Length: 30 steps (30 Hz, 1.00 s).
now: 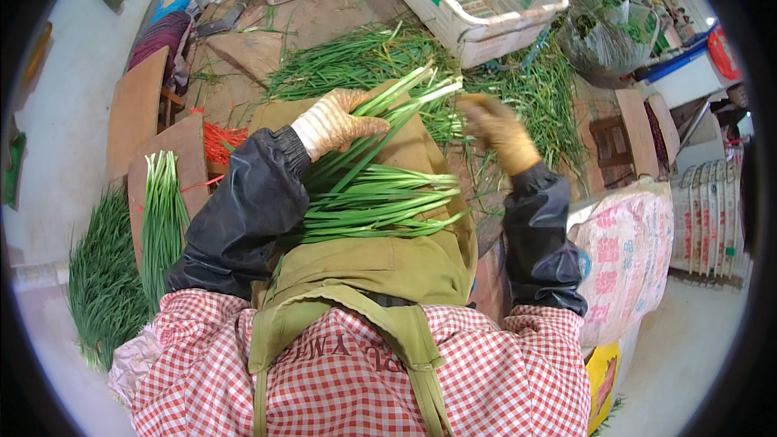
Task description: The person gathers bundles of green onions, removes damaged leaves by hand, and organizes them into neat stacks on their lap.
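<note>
My left hand point(344, 121), in a tan work glove, is closed round a small bunch of garlic chives point(396, 111) above my lap. Their pale cut ends point up and to the right. Just right of those ends is my right hand point(495, 129), gloved too. Motion smears its fingers, so whether they grip anything is unclear. More chives point(380, 204) lie crosswise on my olive apron point(356, 263), white ends to the right.
A loose heap of green leaves point(348, 61) covers the floor ahead, below a white plastic crate point(477, 12). Chive bundles point(162, 218) rest on a board at left, near red ties point(220, 142). At right stand a printed sack point(619, 259) and a wooden stool point(635, 133).
</note>
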Available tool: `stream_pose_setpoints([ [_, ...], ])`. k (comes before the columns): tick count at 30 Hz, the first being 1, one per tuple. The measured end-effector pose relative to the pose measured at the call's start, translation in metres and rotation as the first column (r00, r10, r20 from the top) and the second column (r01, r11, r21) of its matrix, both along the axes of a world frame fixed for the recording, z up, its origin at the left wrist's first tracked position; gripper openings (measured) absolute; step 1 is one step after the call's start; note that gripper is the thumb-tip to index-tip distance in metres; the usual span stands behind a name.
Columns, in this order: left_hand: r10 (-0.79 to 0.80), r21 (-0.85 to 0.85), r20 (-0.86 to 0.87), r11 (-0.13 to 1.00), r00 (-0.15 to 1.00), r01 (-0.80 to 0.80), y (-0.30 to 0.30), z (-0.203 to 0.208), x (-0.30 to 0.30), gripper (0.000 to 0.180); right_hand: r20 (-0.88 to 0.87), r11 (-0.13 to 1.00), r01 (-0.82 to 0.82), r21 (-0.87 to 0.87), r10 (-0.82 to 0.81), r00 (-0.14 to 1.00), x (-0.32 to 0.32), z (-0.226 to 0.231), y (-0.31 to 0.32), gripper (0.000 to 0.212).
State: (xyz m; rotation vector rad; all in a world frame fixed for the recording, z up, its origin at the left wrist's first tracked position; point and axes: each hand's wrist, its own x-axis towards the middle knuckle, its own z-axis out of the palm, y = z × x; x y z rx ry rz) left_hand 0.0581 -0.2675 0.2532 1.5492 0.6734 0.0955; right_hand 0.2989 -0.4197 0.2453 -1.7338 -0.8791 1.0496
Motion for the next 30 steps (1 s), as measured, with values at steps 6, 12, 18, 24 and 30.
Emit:
stream_pose_setpoints([
  [6, -0.1, 0.604, 0.24, 0.794, 0.966, -0.067, -0.007, -0.019, 0.016, 0.052, -0.185, 0.984, -0.172, 0.051, 0.179, 0.966, -0.058, 0.016, 0.029, 0.021],
  [12, -0.183, 0.437, -0.164, 0.868, 0.969, 0.237, -0.002, 0.011, 0.013, 0.037, -0.05, 0.942, -0.297, -0.158, 0.293, 0.955, -0.04, 0.035, 0.017, 0.022],
  [18, -0.242, 0.408, -0.186, 0.863, 0.952, 0.299, 0.006, 0.02, 0.001, 0.031, -0.067, 0.929, -0.322, -0.183, 0.315, 0.947, -0.016, 0.061, -0.004, 0.019],
  [24, -0.171, 0.324, -0.154, 0.922, 0.973, 0.214, 0.033, 0.026, -0.019, 0.033, 0.878, 0.903, 0.376, -0.209, 0.004, 0.478, 0.126, 0.063, -0.063, 0.028],
  [30, 0.09, 0.179, -0.106, 0.981, 0.99, -0.07, 0.034, 0.006, -0.027, 0.021, 0.723, 0.968, -0.205, -0.143, 0.243, 0.646, 0.03, -0.017, -0.067, 0.046],
])
